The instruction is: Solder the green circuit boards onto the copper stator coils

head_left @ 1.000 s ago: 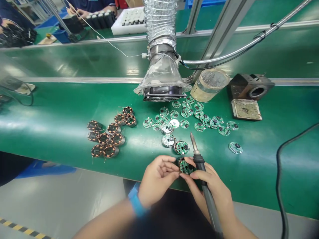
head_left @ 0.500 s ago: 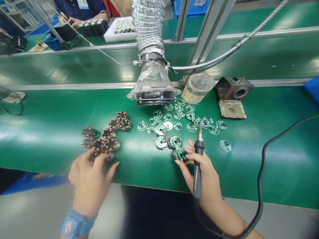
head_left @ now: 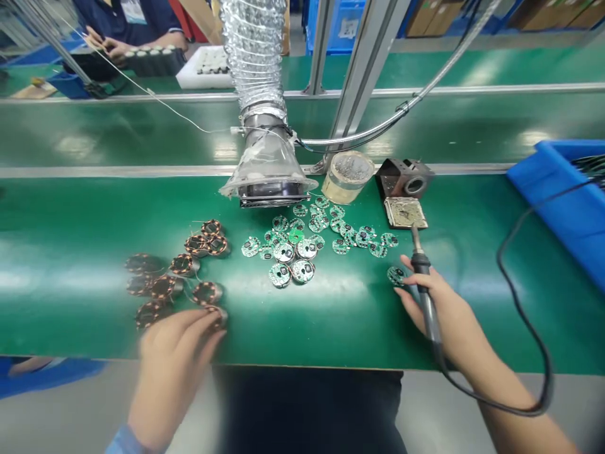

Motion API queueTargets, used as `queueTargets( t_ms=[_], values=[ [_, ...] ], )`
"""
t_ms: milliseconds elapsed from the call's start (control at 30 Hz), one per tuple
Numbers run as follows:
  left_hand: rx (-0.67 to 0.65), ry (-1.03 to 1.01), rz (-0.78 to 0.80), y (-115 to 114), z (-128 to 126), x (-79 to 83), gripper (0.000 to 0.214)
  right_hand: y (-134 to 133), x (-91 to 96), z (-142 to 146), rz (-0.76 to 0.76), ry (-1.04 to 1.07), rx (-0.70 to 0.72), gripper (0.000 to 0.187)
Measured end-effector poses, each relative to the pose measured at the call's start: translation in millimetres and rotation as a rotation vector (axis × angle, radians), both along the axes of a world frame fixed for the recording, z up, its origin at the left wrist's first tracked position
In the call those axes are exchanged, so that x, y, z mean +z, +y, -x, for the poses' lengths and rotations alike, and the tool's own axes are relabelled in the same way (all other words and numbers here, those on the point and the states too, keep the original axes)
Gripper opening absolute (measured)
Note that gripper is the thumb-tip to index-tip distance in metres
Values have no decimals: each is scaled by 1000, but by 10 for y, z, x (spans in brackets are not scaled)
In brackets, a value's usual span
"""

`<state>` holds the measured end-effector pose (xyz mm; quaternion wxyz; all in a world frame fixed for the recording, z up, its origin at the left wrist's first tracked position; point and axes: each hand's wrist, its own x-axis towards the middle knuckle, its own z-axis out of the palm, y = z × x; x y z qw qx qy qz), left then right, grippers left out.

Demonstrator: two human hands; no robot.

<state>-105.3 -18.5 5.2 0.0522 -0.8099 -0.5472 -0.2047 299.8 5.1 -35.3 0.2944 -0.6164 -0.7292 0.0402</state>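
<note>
Coppery coils (head_left: 218, 246), green boards (head_left: 396, 275), blue bin (head_left: 558, 205)

Loose boards (head_left: 365, 236) lie on the bench (head_left: 326, 328) before the hood (head_left: 267, 170) and to its right, board-topped coils (head_left: 303, 272) nearer in front. Coils (head_left: 164, 287) lie front-left of the hood, the left hand (head_left: 174, 343) at the nearest. Jar (head_left: 347, 183), stand (head_left: 394, 180) and bin (head_left: 562, 202) stand successively farther right of it; the right hand (head_left: 449, 312) with the iron (head_left: 428, 312) is front-right.
</note>
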Motion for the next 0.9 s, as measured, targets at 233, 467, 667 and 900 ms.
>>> queueTargets(
  t_ms=[233, 467, 667, 900],
  values=[
    [-267, -412, 234, 36, -864, -122, 29, 100, -243, -88, -26, 100, 44, 14],
    [-217, -652, 315, 60, -1041, -216, 39, -178, 129, 647, -45, 336, 203, 30],
    [-191, -753, 379, 8, -1042, -168, 14, -116, 220, 1011, -23, 432, 446, 36],
    [83, -1028, 739, 152, -1077, -137, 9, -98, 136, 1058, 64, 379, 560, 29]
  ],
)
